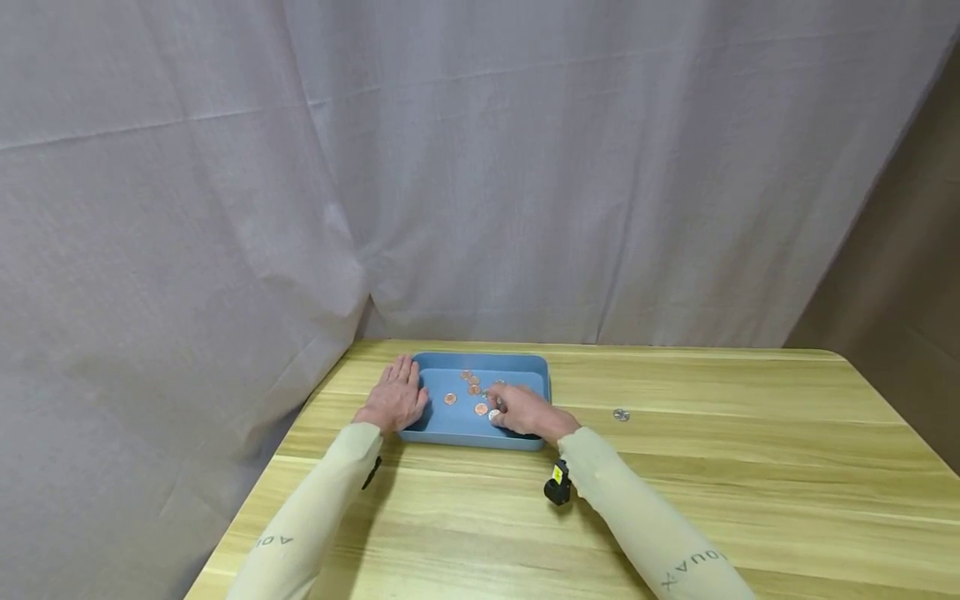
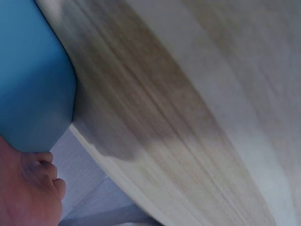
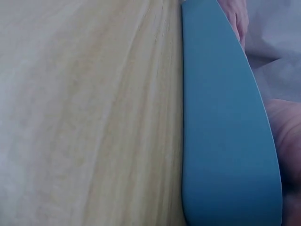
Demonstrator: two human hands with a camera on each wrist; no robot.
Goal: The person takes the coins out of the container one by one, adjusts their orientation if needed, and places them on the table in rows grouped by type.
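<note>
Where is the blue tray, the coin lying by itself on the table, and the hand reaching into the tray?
blue tray [image 1: 480, 360], head view, on its far rim.
lone coin [image 1: 621, 414], head view, on the coin's middle.
right hand [image 1: 525, 410], head view, on the back of the hand, inside the tray.

**Person's arms: dress and fittings**

Both arms in long, close-fitting pale cream sleeves reaching to the wrists. Grey lettering printed near each forearm's upper end, partly legible, reads something like "AQUA" with an X on the right. Left hand [image 1: 395, 398] and right hand [image 1: 527, 411] bare. Small black camera unit with yellow tag [image 1: 557, 483] strapped under right wrist; narrow black strap piece [image 1: 371, 472] at left wrist.
</note>
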